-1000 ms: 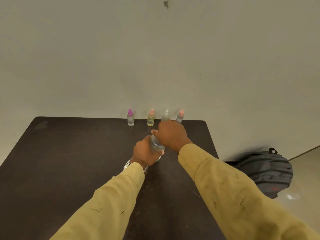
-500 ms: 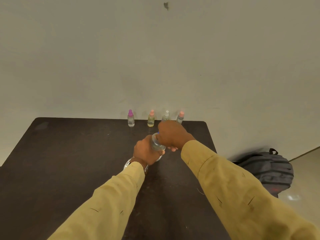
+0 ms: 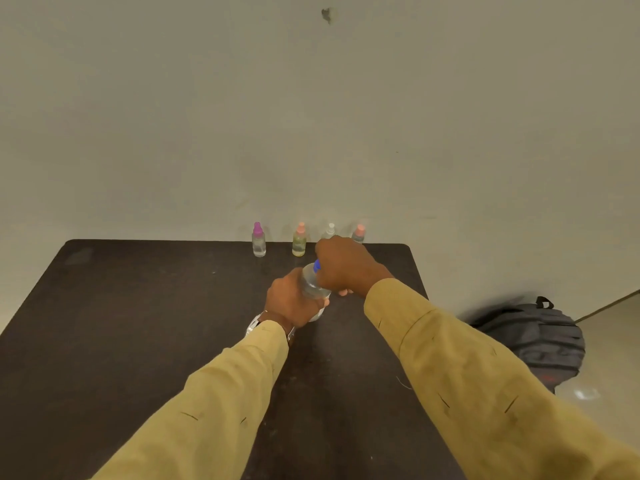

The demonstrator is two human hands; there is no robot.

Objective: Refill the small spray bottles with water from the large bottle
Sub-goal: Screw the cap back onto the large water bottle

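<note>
Dark worktop (image 3: 138, 323) against a plain wall. I see the left hand (image 3: 291, 303) gripping the large bottle (image 3: 313, 287) near the middle, and the right hand (image 3: 343, 268) has its fingers (image 3: 343, 292) clenched on the blue cap (image 3: 316, 266). Four small spray bottles (image 3: 299, 242) stand along the far edge.

Long mustard-yellow sleeves (image 3: 221, 393), flecked with short dark marks, reach both wrists; a silver metal-band wristwatch (image 3: 254, 324) sits just behind the left hand (image 3: 291, 303).

Glossy clear-plastic large bottle (image 3: 312, 285), matt dark table (image 3: 138, 323) (faintly scuffed)
</note>
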